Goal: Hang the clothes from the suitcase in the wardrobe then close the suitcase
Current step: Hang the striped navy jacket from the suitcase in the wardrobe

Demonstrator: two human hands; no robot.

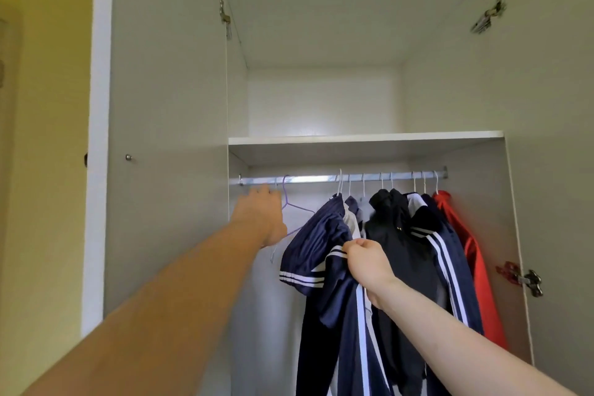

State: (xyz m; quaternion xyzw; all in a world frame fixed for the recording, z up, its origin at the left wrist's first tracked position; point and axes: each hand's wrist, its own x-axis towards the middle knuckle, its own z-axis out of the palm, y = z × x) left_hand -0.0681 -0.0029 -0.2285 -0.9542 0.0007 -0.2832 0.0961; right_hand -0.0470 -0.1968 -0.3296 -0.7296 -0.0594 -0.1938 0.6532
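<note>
Wardrobe (167,106) stands open; left hand (262,214) reaches by the purple hanger (297,207) on the rail (315,178), grip hidden. Right hand (366,259) pinches the navy jacket (324,267) hanging mid-rail; soft, light, probably slippery, best held at the shoulders.

I saw two bare forearms, with no sleeves reaching the wrists. The left hand (262,215) and the right hand (368,262) wore no gloves, rings or watches.

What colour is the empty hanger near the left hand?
Light purple hanger, seen in the head view, hooked on the rail.
</note>
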